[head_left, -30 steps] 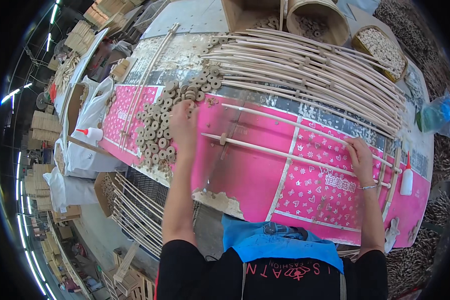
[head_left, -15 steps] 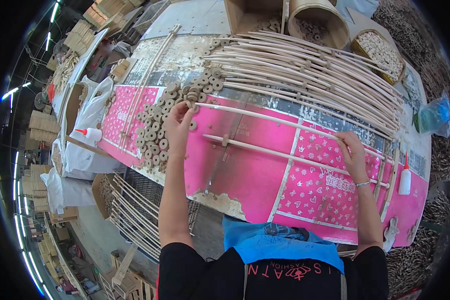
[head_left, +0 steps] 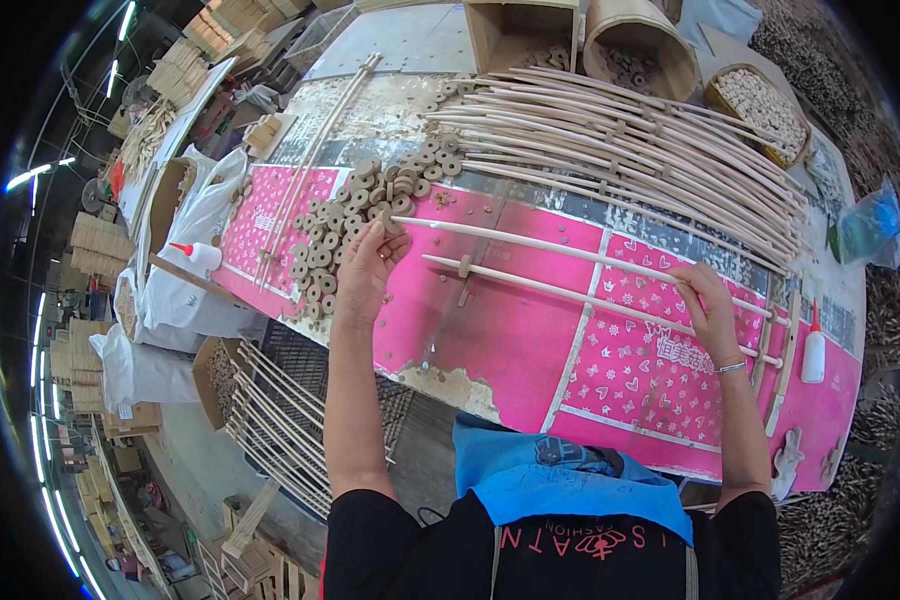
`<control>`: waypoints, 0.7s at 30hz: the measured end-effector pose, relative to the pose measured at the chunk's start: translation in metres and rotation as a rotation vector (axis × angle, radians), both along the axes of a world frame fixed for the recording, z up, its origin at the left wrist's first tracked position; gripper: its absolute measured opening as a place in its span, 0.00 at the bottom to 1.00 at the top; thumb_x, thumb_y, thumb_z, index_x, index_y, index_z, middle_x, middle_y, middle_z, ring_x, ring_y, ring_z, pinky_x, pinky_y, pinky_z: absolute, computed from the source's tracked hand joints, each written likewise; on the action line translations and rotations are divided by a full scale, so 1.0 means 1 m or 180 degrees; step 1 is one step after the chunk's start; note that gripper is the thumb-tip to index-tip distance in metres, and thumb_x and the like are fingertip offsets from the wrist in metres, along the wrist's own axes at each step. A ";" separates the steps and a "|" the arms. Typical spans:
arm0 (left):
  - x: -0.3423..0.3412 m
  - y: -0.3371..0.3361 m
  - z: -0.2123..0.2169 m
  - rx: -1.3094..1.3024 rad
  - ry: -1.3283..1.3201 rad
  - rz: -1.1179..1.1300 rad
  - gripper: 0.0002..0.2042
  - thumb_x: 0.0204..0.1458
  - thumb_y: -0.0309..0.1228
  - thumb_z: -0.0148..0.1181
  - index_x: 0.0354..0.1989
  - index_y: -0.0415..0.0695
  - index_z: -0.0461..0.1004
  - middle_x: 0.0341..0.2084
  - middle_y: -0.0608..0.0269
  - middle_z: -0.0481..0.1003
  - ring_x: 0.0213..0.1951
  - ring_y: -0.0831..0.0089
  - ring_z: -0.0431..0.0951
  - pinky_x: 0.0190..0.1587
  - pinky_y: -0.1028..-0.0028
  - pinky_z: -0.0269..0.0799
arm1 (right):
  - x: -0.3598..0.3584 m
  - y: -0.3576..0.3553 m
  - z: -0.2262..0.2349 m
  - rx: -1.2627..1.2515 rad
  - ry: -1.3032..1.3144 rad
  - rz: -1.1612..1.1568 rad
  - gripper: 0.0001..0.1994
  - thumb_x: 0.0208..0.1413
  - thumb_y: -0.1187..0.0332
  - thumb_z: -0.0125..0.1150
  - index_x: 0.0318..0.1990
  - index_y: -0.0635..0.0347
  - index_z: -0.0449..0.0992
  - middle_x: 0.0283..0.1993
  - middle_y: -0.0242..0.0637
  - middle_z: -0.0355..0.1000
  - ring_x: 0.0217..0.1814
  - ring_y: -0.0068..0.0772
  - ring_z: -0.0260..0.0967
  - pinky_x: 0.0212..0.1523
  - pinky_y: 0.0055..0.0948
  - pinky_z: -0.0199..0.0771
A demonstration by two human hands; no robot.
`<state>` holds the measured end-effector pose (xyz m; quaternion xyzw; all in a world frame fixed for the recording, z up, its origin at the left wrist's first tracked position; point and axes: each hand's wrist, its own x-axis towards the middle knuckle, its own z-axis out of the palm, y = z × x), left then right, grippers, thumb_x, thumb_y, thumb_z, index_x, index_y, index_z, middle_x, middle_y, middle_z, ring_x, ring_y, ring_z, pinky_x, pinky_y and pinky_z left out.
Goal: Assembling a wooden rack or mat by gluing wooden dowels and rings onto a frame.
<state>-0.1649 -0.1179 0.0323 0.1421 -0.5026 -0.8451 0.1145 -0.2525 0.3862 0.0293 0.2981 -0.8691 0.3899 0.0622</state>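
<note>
My right hand [head_left: 707, 312] is closed around a long, pale wooden rod [head_left: 530, 240] lying crosswise over the pink sheet. My left hand [head_left: 368, 268] is at the rod's left end, fingers curled, with a drilled wooden disc [head_left: 389, 224] pinched at the fingertips; the fingers partly hide it. A heap of similar round discs with centre holes [head_left: 320, 240] spreads just beyond and left of that hand. Nearer to me a second rod [head_left: 540, 285] runs roughly parallel, with a small wooden block [head_left: 464, 266] on it near its left end.
Many rods [head_left: 620, 140] lie stacked at the back. Behind them are a wooden box [head_left: 519, 60], a barrel [head_left: 625, 55] with discs and a basket of pale pieces [head_left: 760, 110]. Red-tipped glue bottles stand right [head_left: 813, 350] and left [head_left: 200, 256]; a crate of rods [head_left: 290, 430] is below left.
My left hand has drawn slightly back toward me from the rod's end, and its fingers are more curled. The right hand keeps its hold on the rod. The view has shifted slightly.
</note>
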 end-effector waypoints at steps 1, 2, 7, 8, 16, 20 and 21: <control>0.003 0.000 0.001 -0.0036 -0.0051 0.0003 0.12 0.68 0.33 0.58 0.53 0.41 0.78 0.43 0.61 0.82 0.45 0.71 0.83 0.53 0.70 0.79 | 0.002 0.000 0.003 -0.0009 0.0011 0.0016 0.08 0.61 0.78 0.60 0.47 0.62 0.79 0.36 0.42 0.70 0.38 0.41 0.70 0.38 0.34 0.69; 0.007 -0.001 0.002 -0.0073 -0.0103 0.0008 0.11 0.68 0.34 0.58 0.52 0.42 0.78 0.42 0.62 0.82 0.44 0.71 0.83 0.52 0.70 0.79 | 0.004 0.000 0.006 0.0005 0.0039 0.0013 0.08 0.61 0.78 0.60 0.47 0.62 0.79 0.36 0.42 0.69 0.38 0.42 0.70 0.39 0.34 0.69; 0.026 0.001 0.007 -0.0256 -0.0187 0.0082 0.13 0.67 0.35 0.60 0.54 0.41 0.79 0.41 0.64 0.82 0.41 0.75 0.82 0.49 0.73 0.79 | 0.012 -0.001 0.015 0.0117 0.0264 0.0140 0.08 0.61 0.77 0.61 0.47 0.62 0.80 0.35 0.41 0.68 0.37 0.42 0.69 0.39 0.36 0.69; 0.028 0.008 0.010 -0.0336 -0.0274 0.0040 0.13 0.66 0.34 0.61 0.53 0.41 0.79 0.41 0.64 0.82 0.41 0.76 0.82 0.49 0.73 0.79 | 0.015 0.000 0.014 0.0137 0.0276 0.0107 0.08 0.61 0.77 0.61 0.47 0.62 0.80 0.35 0.41 0.68 0.37 0.42 0.70 0.39 0.36 0.69; 0.059 0.031 0.010 -0.0143 -0.0424 0.0172 0.11 0.65 0.35 0.63 0.49 0.41 0.79 0.39 0.65 0.81 0.41 0.75 0.82 0.48 0.74 0.79 | 0.045 -0.030 0.033 0.0067 0.0151 0.0066 0.08 0.60 0.76 0.64 0.46 0.63 0.79 0.39 0.40 0.74 0.40 0.40 0.75 0.41 0.36 0.74; 0.052 0.044 0.004 -0.0118 -0.0419 0.0113 0.12 0.65 0.36 0.64 0.50 0.42 0.80 0.38 0.65 0.81 0.39 0.75 0.81 0.47 0.72 0.78 | 0.061 -0.019 0.034 0.0136 0.0040 -0.0129 0.06 0.59 0.74 0.65 0.43 0.62 0.79 0.38 0.40 0.75 0.40 0.41 0.76 0.40 0.36 0.75; 0.052 0.049 0.006 -0.0144 -0.0276 0.0100 0.13 0.65 0.36 0.64 0.51 0.41 0.80 0.35 0.66 0.79 0.36 0.77 0.78 0.43 0.73 0.76 | 0.065 -0.015 0.033 0.0171 0.0054 -0.0164 0.06 0.60 0.73 0.64 0.42 0.62 0.78 0.36 0.41 0.74 0.40 0.42 0.75 0.40 0.37 0.73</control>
